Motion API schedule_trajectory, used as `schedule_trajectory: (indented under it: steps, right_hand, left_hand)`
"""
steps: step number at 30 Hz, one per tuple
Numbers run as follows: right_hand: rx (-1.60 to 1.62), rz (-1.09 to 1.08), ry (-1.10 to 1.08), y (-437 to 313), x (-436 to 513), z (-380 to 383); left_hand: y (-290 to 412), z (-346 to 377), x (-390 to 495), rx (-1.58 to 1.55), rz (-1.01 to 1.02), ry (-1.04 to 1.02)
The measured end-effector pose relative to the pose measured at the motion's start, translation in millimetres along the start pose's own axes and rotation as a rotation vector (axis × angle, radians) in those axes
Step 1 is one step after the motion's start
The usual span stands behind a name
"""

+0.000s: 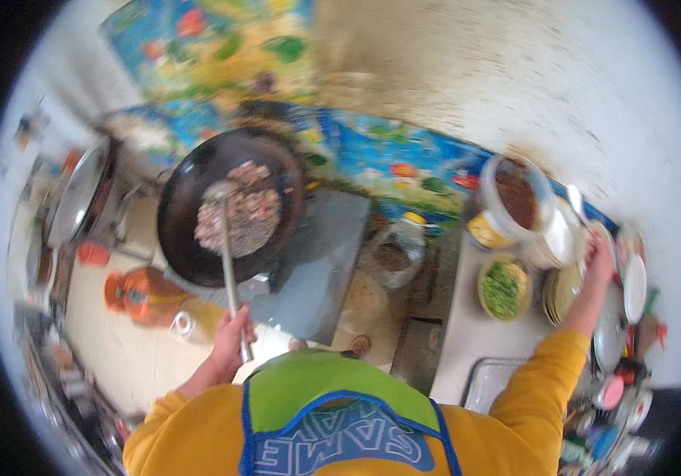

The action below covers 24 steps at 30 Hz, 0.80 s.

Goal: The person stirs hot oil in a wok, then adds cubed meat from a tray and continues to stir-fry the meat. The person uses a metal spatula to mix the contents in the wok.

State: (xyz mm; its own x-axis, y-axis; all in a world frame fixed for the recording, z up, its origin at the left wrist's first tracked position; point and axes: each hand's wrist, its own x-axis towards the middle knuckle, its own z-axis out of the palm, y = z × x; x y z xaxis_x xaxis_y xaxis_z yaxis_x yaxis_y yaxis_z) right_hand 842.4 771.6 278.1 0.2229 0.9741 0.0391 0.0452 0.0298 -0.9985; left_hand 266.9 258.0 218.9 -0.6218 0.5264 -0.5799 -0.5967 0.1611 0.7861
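Note:
A dark wok with chopped meat in oil stands on the left. My left hand grips the handle of a metal ladle, whose bowl rests in the meat. Far to the right, my right hand is closed around what looks like a white spoon, above a container of white powder or grains. Blur hides the exact grip. A tub of dark brown paste stands beside that container. Nearer me is a bowl of chopped green onion and pale bits.
Stacked plates stand below my right hand, and a metal tray lies near my right sleeve. A clear jar with a yellow lid stands between wok and counter. Oil bottles are left of my left hand. A glass lid is farther left.

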Motion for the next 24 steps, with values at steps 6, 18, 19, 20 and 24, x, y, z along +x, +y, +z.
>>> schedule_trajectory:
  steps: [6,18,19,20,24]
  right_hand:
    - [0.205,-0.039,-0.325,-78,-66,152]
    - [-0.511,-0.878,-0.676,-60,-347,494]
    - [-0.425,-1.028,-0.655,-56,-360,505]
    - [-0.454,-1.059,-0.680,-54,-372,514]
    - [-0.435,-1.208,-0.693,-58,-398,532]
  left_hand:
    - [22,-39,7,0.066,0.119,-0.008]
    - [55,-137,0,0.075,0.105,-0.080]
    - [57,-143,0,0.061,0.089,-0.094]
    - [59,-150,0,0.074,0.102,-0.115]
    - [66,-169,7,0.120,0.072,-0.170]
